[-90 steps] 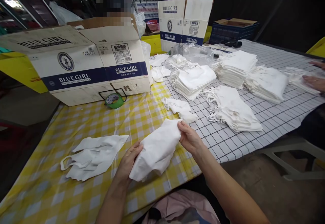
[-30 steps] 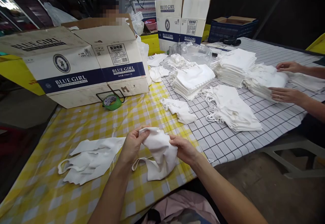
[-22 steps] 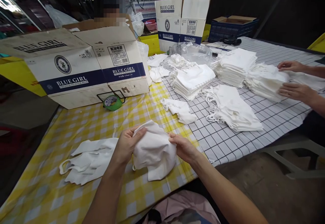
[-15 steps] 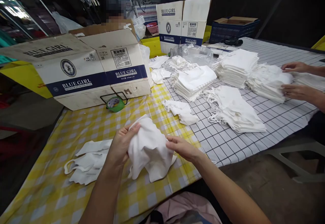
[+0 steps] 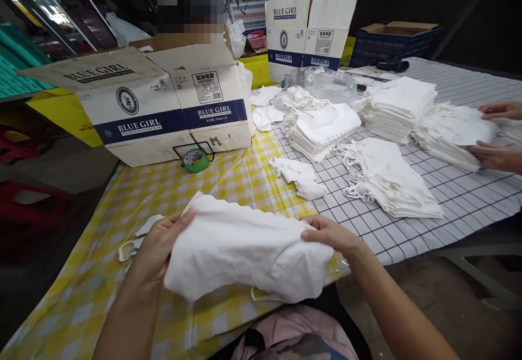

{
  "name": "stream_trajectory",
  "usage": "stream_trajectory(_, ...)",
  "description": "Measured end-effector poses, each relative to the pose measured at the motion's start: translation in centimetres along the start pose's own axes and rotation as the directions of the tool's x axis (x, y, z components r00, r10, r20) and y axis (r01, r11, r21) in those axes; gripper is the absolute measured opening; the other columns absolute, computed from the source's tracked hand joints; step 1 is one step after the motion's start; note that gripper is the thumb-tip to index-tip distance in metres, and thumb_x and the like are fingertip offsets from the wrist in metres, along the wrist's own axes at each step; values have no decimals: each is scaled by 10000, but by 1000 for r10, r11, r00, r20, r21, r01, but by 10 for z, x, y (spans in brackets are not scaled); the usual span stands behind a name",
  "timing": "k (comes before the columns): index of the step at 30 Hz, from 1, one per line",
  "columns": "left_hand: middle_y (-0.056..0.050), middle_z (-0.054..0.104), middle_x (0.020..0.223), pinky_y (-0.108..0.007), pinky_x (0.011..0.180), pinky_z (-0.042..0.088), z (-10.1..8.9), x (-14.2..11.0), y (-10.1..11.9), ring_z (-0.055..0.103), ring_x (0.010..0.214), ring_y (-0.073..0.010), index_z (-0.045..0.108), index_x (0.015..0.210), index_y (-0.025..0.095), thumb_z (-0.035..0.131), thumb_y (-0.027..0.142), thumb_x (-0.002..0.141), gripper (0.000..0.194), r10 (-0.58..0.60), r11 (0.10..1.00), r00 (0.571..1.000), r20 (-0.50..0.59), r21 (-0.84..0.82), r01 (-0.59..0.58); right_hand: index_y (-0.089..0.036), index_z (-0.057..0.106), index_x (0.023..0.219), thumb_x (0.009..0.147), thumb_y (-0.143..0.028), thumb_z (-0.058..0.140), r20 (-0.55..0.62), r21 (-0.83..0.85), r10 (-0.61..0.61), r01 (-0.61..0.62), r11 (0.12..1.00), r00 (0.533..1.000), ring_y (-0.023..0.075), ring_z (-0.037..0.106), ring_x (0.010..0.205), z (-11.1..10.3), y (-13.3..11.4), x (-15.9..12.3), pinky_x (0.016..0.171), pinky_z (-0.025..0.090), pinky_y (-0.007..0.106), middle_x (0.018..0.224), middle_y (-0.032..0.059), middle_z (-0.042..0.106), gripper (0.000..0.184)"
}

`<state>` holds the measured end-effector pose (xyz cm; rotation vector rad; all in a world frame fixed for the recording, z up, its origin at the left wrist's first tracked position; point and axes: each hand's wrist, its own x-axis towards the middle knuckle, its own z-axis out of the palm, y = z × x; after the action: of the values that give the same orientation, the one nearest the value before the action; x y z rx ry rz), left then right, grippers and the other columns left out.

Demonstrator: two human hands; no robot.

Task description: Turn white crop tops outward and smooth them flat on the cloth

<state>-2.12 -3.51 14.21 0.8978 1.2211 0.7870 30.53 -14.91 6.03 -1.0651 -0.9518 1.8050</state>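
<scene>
Stretched out between my hands is a white fabric garment with a scalloped upper edge and a thin strap hanging below it. My left hand pinches its left end, thumb on top. At the upper right corner, my right hand grips the cloth between thumb and fingers. Other white strapped pieces lie partly hidden behind my left wrist. A crumpled white garment rests on the table beyond my right hand.
Neat stacks of white garments and a strapped pile cover the grid cloth. Cartons stand at the back, with green tape in front. Another person's hands touch a stack at right.
My hands have moved apart, spreading the bunched garment wide and bringing its scalloped edge and strap into view. The camera view has shifted slightly left.
</scene>
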Motion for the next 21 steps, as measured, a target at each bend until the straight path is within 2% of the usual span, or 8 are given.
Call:
stream_trajectory(3,-81,709,742,-275,557,480,-1,31,-26,630,601,-194,671,961,144,723,366,653,384,3,989,1000,10,150,-5,-167,613,775,699,-354,686,-159,-76,-33,21,997,987,108,532,573,-19,8,15,498,385,209,717,6,615,215)
stream_trajectory(4,-78,705,728,-280,555,475,0,44,-38,621,589,-191,676,931,142,715,406,647,390,35,971,999,-15,239,-31,-170,601,752,702,-362,678,-232,-131,-37,7,991,972,97,509,516,-25,14,22,454,365,197,645,-11,592,212)
stream_trajectory(6,-66,688,667,-275,538,453,2,71,-61,602,572,-191,685,862,127,727,430,607,399,65,954,996,-59,296,-45,-183,580,740,712,-388,654,-368,-238,-29,-64,969,929,82,439,394,-36,26,34,362,299,182,497,-52,506,220)
stream_trajectory(8,-43,674,627,-265,526,424,2,92,-79,587,569,-192,693,816,131,729,429,583,380,93,932,991,-95,358,-53,-195,572,780,728,-412,623,-444,-307,-32,-118,944,896,85,414,336,-44,37,41,316,275,182,452,-68,465,229)
stream_trajectory(12,-35,689,682,-267,597,414,-4,117,-89,599,693,-219,701,764,154,723,390,561,313,158,872,979,-132,484,-76,-199,567,846,742,-417,594,-480,-363,-110,-83,928,870,85,450,337,-50,46,44,304,319,183,526,-52,521,243)
stream_trajectory(15,-34,702,763,-274,665,426,-9,128,-88,603,774,-229,702,778,171,720,383,544,316,182,839,976,-118,536,-92,-193,568,870,775,-431,544,-495,-396,-80,-143,907,865,93,458,335,-50,44,41,300,320,179,491,-44,532,257)
stream_trajectory(18,-34,702,785,-281,669,442,-9,133,-88,610,769,-228,697,773,171,729,392,520,337,177,833,981,-82,544,-105,-180,567,847,776,-431,548,-477,-430,-9,-224,874,879,92,437,326,-51,41,37,302,306,178,429,-44,515,262)
stream_trajectory(21,-46,702,802,-279,632,457,-5,133,-85,615,731,-214,687,799,161,736,417,520,382,176,854,984,-28,502,-138,-172,557,767,740,-406,609,-404,-457,-2,-200,867,915,86,439,353,-48,33,33,314,292,176,431,-53,486,241)
